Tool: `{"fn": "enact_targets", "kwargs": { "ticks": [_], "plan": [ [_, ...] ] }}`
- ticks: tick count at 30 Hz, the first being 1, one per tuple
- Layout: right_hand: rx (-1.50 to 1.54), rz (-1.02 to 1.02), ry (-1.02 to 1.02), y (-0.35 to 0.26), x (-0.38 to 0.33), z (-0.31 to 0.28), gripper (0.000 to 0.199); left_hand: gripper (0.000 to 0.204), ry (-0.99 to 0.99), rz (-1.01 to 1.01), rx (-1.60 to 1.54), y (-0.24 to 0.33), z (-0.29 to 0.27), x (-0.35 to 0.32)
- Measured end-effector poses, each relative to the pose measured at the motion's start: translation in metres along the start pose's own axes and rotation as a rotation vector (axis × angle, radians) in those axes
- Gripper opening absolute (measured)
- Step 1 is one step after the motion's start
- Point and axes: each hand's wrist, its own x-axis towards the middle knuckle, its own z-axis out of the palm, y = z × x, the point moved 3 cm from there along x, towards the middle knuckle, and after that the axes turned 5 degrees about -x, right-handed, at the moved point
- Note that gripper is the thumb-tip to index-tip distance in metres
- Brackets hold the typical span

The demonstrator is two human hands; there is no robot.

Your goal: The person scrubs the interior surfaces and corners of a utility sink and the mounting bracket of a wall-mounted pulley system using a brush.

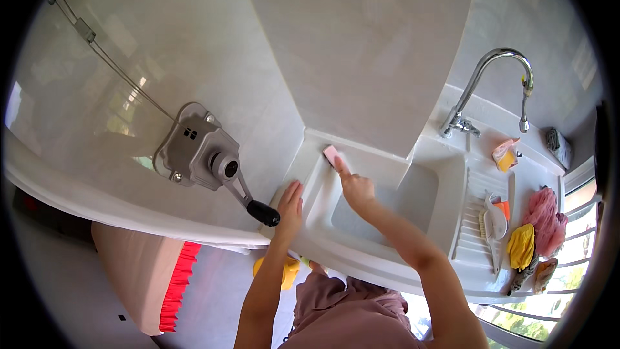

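My right hand (pixel 356 189) reaches across the white sink (pixel 314 232) to its far left corner. Its fingers press a small pink-and-white sponge (pixel 331 154) with a dark edge against the ledge beside the wall. On the sink's left rim my left hand (pixel 290 210) lies flat with its fingers stretched out, holding nothing. Close by that hand is the black knob (pixel 263 213) of a grey wall-mounted hand crank (pixel 203 153).
A chrome gooseneck faucet (pixel 496 55) rises behind the basin. On the ribbed washboard side lies a white brush (pixel 494 226). A yellow cloth (pixel 521 247), a pink cloth (pixel 546 220) and an opened soap packet (pixel 506 155) sit to the right. Tiled walls close off the back.
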Motion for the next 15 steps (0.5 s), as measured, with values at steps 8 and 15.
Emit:
{"fn": "enact_targets", "kwargs": {
  "ticks": [8, 15],
  "plan": [
    [-0.154, -0.120, 0.069, 0.000, 0.012, 0.000, 0.084, 0.043, 0.011, 0.017, 0.122, 0.007, 0.004, 0.000],
    [-0.315, -0.295, 0.209, 0.036, 0.018, -0.013, 0.081, 0.043, -0.072, 0.004, 0.122, 0.008, 0.017, 0.034]
  ]
}}
